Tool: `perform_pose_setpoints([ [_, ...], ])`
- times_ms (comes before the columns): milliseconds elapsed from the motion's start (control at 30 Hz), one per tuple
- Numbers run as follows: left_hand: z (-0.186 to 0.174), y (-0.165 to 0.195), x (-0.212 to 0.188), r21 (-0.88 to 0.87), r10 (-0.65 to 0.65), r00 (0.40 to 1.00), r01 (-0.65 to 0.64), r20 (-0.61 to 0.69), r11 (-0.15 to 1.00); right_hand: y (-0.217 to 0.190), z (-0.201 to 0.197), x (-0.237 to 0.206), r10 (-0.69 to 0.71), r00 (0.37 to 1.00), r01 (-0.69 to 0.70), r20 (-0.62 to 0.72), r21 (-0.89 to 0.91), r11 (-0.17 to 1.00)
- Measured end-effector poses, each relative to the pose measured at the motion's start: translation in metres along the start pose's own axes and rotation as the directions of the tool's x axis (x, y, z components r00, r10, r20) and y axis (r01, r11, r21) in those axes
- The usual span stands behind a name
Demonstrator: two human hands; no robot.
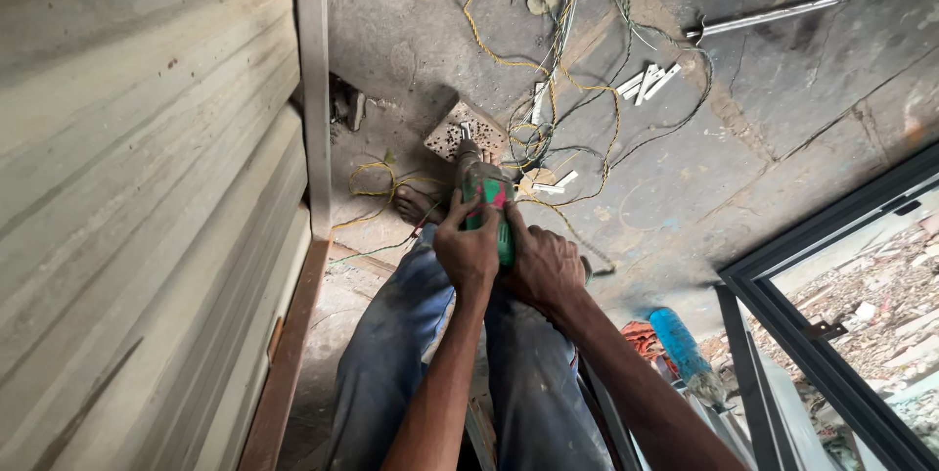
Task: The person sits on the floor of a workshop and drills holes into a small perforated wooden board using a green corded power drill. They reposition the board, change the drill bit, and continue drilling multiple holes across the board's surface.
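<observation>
I find my left hand (pixel 468 251) and right hand (pixel 544 270) both clamped around the green handheld power drill (pixel 487 199), its tip pressed down on a small speckled wooden block (pixel 452 134) with many holes already pitted; the current hole appears unfinished, with tangled yellow wires (pixel 548 89) nearby.

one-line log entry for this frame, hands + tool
left hand: grips green power drill | right hand: grips drill body | drill: pointed down at small perforated block | floor: loose wires
</observation>
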State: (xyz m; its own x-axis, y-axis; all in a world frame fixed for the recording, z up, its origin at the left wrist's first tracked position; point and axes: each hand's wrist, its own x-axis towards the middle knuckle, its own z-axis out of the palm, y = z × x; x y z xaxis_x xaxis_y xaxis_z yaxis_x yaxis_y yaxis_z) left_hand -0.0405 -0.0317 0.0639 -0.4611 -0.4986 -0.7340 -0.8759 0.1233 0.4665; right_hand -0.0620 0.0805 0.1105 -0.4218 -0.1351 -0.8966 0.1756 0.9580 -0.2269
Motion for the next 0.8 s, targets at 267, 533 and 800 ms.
perform_pose_setpoints([
  [267,-0.001,-0.001,-0.001,0.062,0.04,0.999,-0.039,-0.011,0.997,0.001,0.001,-0.003,-0.043,0.998,0.044,-0.034,0.017,0.999],
  [533,-0.002,0.016,-0.001,0.09,-0.024,1.0,0.025,-0.008,0.996,-0.001,-0.008,0.001,-0.008,1.0,0.008,0.0,0.022,1.0],
  [800,0.0,0.014,0.008,0.037,0.052,0.999,-0.053,0.014,0.998,-0.001,-0.012,0.007,-0.046,0.999,0.046,0.014,0.012,0.999],
])
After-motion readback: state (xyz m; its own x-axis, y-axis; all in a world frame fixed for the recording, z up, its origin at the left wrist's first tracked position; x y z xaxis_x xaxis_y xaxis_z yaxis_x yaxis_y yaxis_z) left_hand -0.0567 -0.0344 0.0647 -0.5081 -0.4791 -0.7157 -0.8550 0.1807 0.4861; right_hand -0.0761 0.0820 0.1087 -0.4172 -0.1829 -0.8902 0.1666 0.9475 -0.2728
